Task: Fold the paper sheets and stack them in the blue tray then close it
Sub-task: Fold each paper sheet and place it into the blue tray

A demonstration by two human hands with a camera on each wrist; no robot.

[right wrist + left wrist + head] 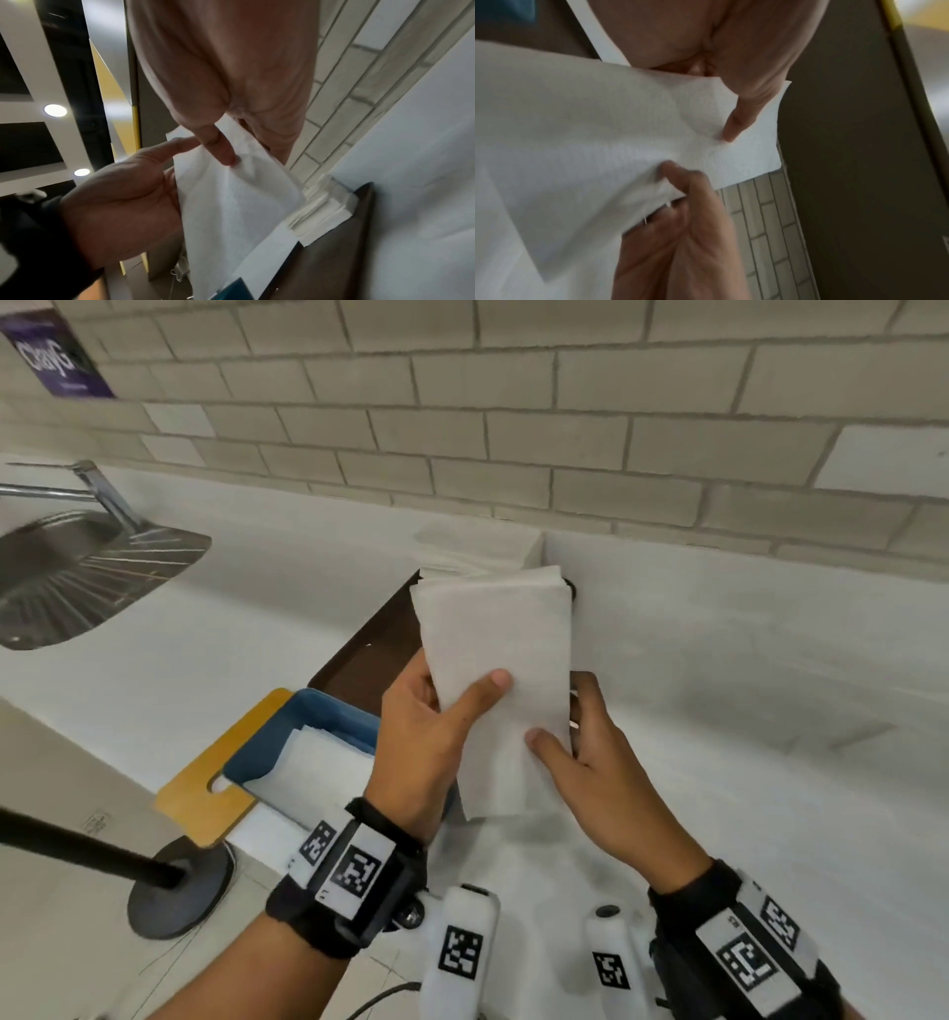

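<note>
1. Leftmost, the stainless sink [77, 567] sat well apart from the work, so splashing looked an unlikely risk.
2. Nearer, the blue tray [328, 716] lay on a yellow board [205, 778], left of the hands, with folded white sheets [318, 773] already inside; a careless drop could have skewed that stack and kept the tray from closing flat.
3. Next, the left hand [426, 752] grasped the folded paper towel [498, 675] on its left edge, thumb on top and fingers curled behind. Since the towel was soft, a loose pinch might have let the layers slide apart.
4. Beside it, the right hand [601, 762] pinched the same towel on its right edge, thumb pressed on the face. Uneven pull between the two hands could probably have torn it or set a crooked crease.
5. Held up in the air above the dark brown tray [359, 660], the towel had no backing, so the fold might have sprung open.
6. Farther back, the supply pile of paper towels [326, 207] rested on that dark tray against the wall; a trailing edge could have dragged it askew.
</note>
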